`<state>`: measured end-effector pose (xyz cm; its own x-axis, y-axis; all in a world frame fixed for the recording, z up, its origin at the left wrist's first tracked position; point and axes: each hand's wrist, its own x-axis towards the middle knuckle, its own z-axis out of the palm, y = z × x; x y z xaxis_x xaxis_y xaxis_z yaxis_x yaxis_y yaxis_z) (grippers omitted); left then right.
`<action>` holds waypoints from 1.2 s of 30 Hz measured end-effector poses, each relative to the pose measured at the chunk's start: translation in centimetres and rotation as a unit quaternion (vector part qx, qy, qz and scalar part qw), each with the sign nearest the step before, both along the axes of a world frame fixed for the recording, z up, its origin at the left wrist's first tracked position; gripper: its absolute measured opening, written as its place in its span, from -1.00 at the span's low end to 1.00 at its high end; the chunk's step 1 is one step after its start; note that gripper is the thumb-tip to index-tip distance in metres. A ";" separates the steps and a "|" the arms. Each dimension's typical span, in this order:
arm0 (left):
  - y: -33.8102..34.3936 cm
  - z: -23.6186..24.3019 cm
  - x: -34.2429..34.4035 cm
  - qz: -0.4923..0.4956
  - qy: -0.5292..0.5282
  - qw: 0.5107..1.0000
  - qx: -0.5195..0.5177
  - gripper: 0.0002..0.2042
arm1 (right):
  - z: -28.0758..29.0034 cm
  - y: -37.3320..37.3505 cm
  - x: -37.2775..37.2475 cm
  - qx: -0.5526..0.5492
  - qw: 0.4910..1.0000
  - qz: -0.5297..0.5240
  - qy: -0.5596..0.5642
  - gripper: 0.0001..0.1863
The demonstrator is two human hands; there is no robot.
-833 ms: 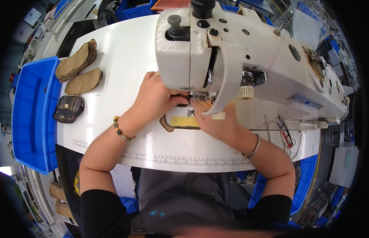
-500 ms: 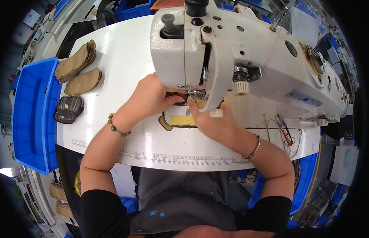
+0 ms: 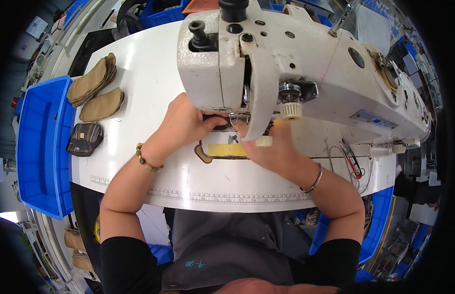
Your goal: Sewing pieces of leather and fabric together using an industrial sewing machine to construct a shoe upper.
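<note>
The white sewing machine (image 3: pixel 266 44) stands over the work, its metal presser foot (image 3: pixel 240 117) between my hands. My left hand (image 3: pixel 181 122) is closed, thumb and fingers pinching a dark fabric piece (image 3: pixel 215 117) just left of the foot. To the right of the foot is my right hand (image 3: pixel 276 147), bent in at the same piece; the machine's curved guard partly hides its fingers. Below the foot, a yellow strip (image 3: pixel 226 150) lies on the machine bed, with a tan, dark-edged fabric end (image 3: pixel 203 154) beside it. The needle point and the seam are hidden.
Tan fabric pieces (image 3: pixel 93 83) lie stacked at the left, above a plaid pouch (image 3: pixel 84 138). A blue bin (image 3: pixel 44 147) stands off the table's left edge. Red-handled snips (image 3: pixel 352 159) lie at the right. A ruler scale (image 3: pixel 208 197) runs along the front edge.
The view has shifted slightly, so the machine appears a little further left. My right fingers have moved further behind the guard. The left hand keeps its pinch on the dark fabric.
</note>
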<state>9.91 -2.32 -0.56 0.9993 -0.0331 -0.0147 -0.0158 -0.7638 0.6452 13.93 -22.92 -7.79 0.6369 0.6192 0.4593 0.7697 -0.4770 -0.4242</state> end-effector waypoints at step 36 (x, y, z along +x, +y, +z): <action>-0.6 -1.9 0.1 -0.018 -0.223 0.967 0.122 -0.76 | 1.0 -0.1 -0.7 -0.054 0.982 0.123 -0.136 -0.92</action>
<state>9.98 -2.94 -2.48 0.9062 -0.1186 0.4058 -0.2812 -0.8858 0.3692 13.23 -23.06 -6.81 0.3247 0.7935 0.5147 0.9451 -0.2930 -0.1445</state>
